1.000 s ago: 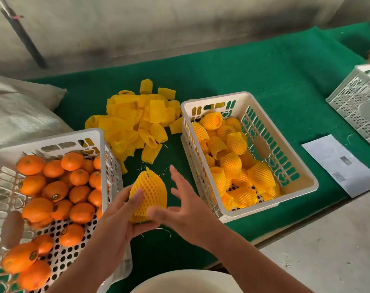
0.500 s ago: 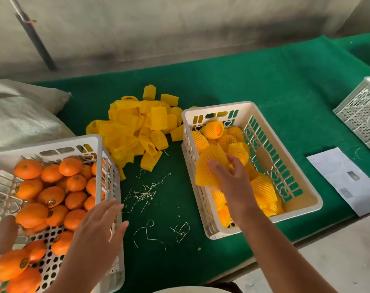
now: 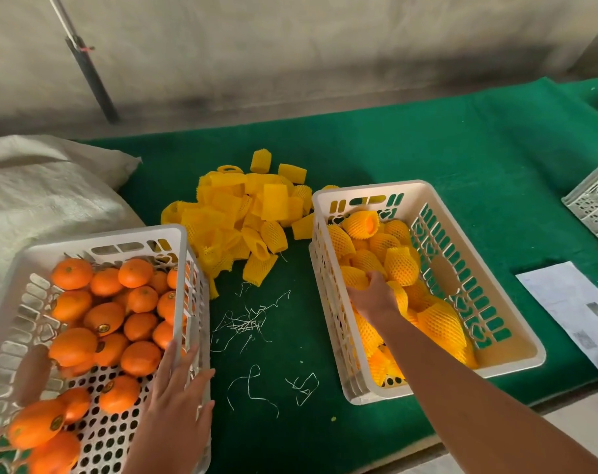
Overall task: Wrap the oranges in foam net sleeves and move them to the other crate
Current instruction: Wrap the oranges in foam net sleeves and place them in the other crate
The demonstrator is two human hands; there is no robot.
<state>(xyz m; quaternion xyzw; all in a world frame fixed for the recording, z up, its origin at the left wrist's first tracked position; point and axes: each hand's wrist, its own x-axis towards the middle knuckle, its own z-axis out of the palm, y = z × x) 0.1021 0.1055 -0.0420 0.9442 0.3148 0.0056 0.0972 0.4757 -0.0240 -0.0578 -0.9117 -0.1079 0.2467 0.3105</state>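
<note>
Reaching down into the right crate [image 3: 516,362], the right hand [image 3: 376,297] is sunk among the sleeved oranges [image 3: 401,265] near the crate's left wall; whether a wrapped one is gripped or already let go can't be told, fingers are buried. The left hand [image 3: 179,398] is laid flat, fingers straight, on the right rim of the left crate [image 3: 85,239]. So the bare oranges [image 3: 140,357] sit just left of those fingertips, and that hand is way nearer. Loose foam sleeves [image 3: 246,213] are piled on the green table [image 3: 427,148] between the crates' far ends.

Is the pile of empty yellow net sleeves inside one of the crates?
No, the pile of empty foam net sleeves lies on the green cloth between the crate of bare oranges and the crate of wrapped oranges.
</note>
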